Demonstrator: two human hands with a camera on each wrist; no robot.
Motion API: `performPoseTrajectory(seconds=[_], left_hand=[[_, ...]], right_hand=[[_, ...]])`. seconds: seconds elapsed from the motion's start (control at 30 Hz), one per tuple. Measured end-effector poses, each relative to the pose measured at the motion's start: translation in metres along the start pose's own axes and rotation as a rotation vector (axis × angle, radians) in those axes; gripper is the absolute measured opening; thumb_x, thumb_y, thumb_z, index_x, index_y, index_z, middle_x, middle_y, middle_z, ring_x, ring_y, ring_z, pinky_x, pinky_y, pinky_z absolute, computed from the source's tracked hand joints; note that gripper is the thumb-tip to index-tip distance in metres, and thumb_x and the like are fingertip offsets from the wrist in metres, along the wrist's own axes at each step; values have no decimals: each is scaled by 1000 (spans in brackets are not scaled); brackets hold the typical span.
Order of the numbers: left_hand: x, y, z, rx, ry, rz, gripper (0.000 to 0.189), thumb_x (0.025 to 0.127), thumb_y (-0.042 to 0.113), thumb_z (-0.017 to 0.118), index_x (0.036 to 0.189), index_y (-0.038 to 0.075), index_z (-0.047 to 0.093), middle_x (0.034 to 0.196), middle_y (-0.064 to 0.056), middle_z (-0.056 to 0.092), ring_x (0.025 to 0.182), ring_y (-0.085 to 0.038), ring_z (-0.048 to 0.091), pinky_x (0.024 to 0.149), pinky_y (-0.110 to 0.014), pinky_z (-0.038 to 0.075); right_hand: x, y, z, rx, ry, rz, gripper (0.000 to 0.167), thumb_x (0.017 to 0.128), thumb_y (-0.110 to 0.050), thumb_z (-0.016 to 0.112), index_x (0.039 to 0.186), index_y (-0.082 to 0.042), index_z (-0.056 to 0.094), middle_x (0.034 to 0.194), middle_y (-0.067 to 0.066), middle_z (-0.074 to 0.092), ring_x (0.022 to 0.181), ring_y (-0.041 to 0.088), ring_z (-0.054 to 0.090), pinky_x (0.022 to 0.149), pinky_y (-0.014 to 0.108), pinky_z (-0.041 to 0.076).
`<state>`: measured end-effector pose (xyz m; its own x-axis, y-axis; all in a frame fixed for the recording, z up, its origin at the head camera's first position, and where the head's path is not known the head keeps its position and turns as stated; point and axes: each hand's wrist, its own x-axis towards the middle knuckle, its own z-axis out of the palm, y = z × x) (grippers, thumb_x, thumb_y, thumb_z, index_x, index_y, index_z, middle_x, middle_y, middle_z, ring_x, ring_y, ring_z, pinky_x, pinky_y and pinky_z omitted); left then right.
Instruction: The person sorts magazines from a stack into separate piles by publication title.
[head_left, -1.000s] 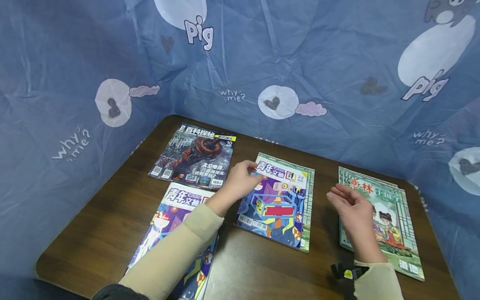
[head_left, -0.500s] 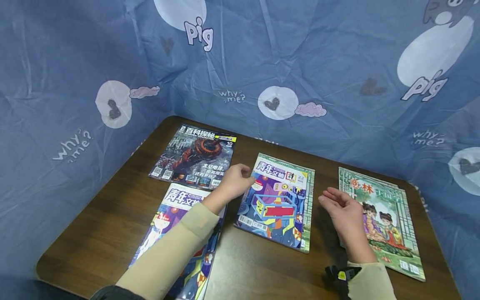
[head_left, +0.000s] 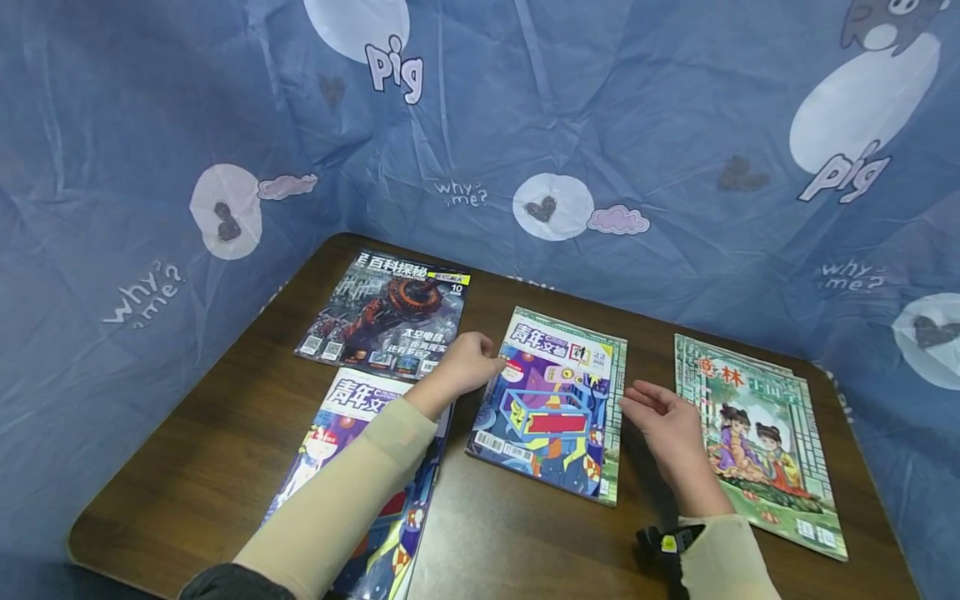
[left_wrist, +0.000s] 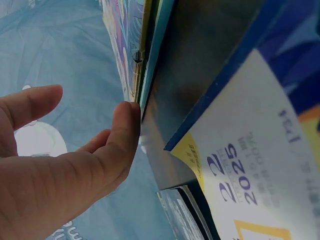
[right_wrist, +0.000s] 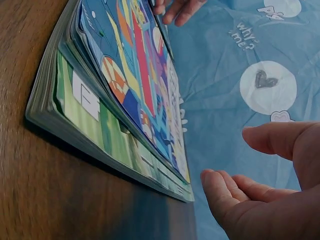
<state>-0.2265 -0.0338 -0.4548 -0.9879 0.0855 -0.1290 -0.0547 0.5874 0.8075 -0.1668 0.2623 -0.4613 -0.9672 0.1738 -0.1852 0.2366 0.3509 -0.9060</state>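
In the head view, a purple "22" magazine lies on a green-edged magazine in the middle of the table. My left hand is at this stack's left edge, fingers slightly bent and thumb apart. The left wrist view puts its fingertips right by the stack's edge; contact is hard to judge. Close to the right edge is my right hand, thumb and fingers apart, holding nothing. In the right wrist view, its fingertips are a little off the stack's corner.
Green magazines lie stacked at the right. A dark space-themed magazine is at the back left. Nearer, another purple magazine lies partly under my left forearm. A blue patterned cloth hangs behind the wooden table.
My right hand has moved left, from over the green magazines to the middle stack's right edge. My left hand has drawn back slightly left and down from the purple magazine's top left corner.
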Motion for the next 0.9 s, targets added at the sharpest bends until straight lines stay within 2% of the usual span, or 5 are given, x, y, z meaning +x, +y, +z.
performPoseTrajectory(seconds=[0.17, 0.33, 0.5, 0.73, 0.9], left_hand=[[2, 0, 2, 25, -14, -34, 46, 88, 18, 73, 123, -10, 63, 115, -20, 65, 110, -34, 60, 96, -44, 49], [4, -2, 4, 37, -16, -57, 45, 87, 18, 74, 121, -10, 64, 116, -21, 65, 110, -34, 61, 96, -43, 49], [7, 0, 6, 8, -25, -79, 42, 86, 16, 74, 117, -10, 64, 115, -21, 65, 108, -35, 60, 94, -44, 50], [10, 0, 10, -45, -47, -93, 33, 83, 11, 75, 105, -10, 63, 102, -18, 63, 96, -31, 60, 84, -42, 53], [11, -2, 10, -64, -53, -105, 31, 83, 10, 74, 103, -10, 63, 98, -16, 62, 93, -30, 59, 80, -41, 54]], right_hand=[[6, 4, 6, 8, -17, 45, 57, 98, -18, 70, 146, 5, 48, 140, 23, 56, 126, 33, 56, 105, 44, 45], [10, 5, 10, 10, -38, 78, 58, 99, -20, 69, 147, 4, 47, 141, 23, 55, 127, 33, 54, 105, 44, 45], [11, 6, 12, 14, -62, 106, 61, 99, -20, 69, 149, 4, 44, 141, 23, 54, 128, 33, 54, 105, 44, 45], [13, 9, 14, 16, -77, 145, 64, 99, -21, 69, 150, 5, 41, 142, 25, 53, 130, 35, 52, 106, 45, 44], [15, 9, 16, 39, -92, 171, 66, 99, -22, 69, 152, 4, 39, 144, 24, 51, 133, 34, 50, 107, 45, 43]])
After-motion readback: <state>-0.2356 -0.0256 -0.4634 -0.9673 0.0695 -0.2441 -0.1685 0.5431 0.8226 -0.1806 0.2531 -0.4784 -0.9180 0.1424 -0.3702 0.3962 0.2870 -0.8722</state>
